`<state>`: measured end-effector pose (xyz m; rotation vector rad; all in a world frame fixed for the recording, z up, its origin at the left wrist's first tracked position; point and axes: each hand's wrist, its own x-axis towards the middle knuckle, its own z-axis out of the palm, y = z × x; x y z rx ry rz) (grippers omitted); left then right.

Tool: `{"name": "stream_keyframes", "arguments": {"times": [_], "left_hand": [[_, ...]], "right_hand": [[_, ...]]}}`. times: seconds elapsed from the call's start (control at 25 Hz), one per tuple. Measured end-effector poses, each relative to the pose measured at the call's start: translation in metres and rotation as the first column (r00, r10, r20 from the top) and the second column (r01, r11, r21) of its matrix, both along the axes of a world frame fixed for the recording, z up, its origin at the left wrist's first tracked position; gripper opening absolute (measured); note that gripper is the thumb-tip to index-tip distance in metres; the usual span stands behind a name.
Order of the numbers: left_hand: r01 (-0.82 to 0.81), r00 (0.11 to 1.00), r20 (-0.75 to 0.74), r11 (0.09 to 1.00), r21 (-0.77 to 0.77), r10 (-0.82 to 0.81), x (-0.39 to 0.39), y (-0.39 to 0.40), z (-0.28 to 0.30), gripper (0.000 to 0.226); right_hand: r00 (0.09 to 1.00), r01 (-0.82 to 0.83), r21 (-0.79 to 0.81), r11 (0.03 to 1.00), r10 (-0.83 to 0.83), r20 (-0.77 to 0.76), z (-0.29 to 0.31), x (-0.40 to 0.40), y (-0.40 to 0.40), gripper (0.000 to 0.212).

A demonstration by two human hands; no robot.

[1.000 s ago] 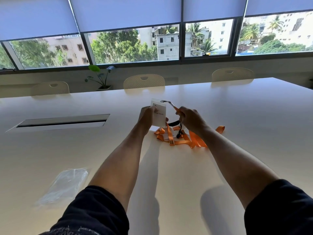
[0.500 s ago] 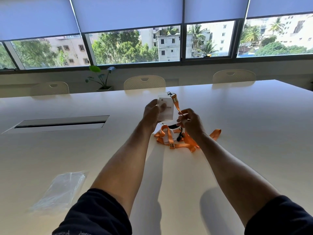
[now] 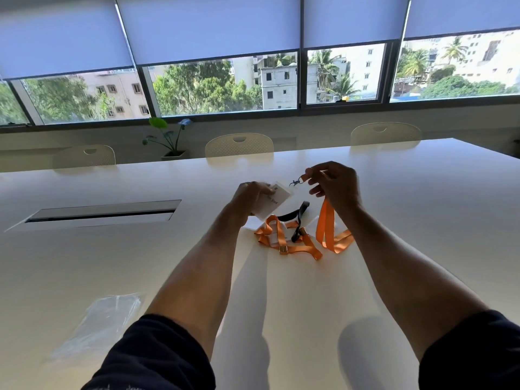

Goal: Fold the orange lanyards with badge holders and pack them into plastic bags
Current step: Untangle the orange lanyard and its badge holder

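clear plastic bags (image 3: 95, 325) lie nearest, well short of the left hand and to its left. orange lanyards (image 3: 292, 240) sit tangled on the table (image 3: 422, 220) between the wrists. the left hand (image 3: 250, 197) grips a badge holder (image 3: 274, 199); the right hand (image 3: 334, 182) pinches one strap (image 3: 325, 226) near its metal clip (image 3: 295, 182). best to draw that strap free and straight before folding, so the loops below don't snag.
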<state>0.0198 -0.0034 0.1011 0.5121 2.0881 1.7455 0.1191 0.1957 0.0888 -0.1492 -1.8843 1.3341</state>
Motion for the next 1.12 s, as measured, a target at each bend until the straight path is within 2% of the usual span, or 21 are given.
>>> {"name": "stream_keyframes", "arguments": {"times": [0.12,0.24,0.32,0.36,0.44,0.6,0.8,0.92,1.0,1.12], "left_hand": [[0.16,0.982,0.083,0.98,0.116,-0.17,0.005,0.001,0.005,0.03],[0.239,0.964,0.063,0.947,0.215,-0.258,0.008,0.003,0.01,0.032],[0.239,0.967,0.037,0.943,0.231,-0.254,0.009,0.002,0.011,0.032],[0.228,0.97,0.026,0.944,0.237,-0.24,0.008,0.002,0.011,0.032],[0.202,0.977,0.008,0.945,0.258,-0.211,0.008,-0.001,0.013,0.03],[0.16,0.984,0.022,0.938,0.308,-0.175,0.008,-0.006,0.016,0.028],[0.102,0.988,0.066,0.899,0.425,-0.143,0.015,-0.006,0.019,0.034],[-0.023,0.995,0.092,0.871,0.491,-0.026,0.017,-0.006,0.024,0.044],[-0.109,0.993,0.095,0.864,0.492,0.071,0.015,-0.01,0.026,0.048],[-0.21,0.978,0.087,0.869,0.448,0.192,0.01,-0.017,0.026,0.049]], "right_hand": [[0.995,-0.014,0.025,1.0,0.012,0.099,-0.009,0.004,0.006,0.017],[0.986,-0.038,0.051,0.998,0.03,0.162,-0.019,0.007,0.006,0.029],[0.986,-0.001,0.101,0.995,-0.016,0.168,-0.018,0.005,0.005,0.015],[0.986,0.016,0.129,0.992,-0.037,0.162,-0.017,0.004,0.005,0.007],[0.986,0.053,0.173,0.983,-0.079,0.148,-0.013,0.003,0.004,0.009],[0.987,0.119,0.108,0.987,-0.129,0.092,-0.007,0.007,0.002,0.015],[0.971,-0.116,-0.024,0.993,0.118,0.209,-0.014,0.012,-0.007,0.014],[0.921,-0.247,-0.101,0.964,0.265,0.286,-0.019,0.018,-0.013,0.02],[0.899,-0.27,-0.096,0.958,0.286,0.332,-0.018,0.022,-0.012,0.022],[0.9,-0.21,-0.103,0.972,0.234,0.369,-0.015,0.03,-0.003,0.016]]}}
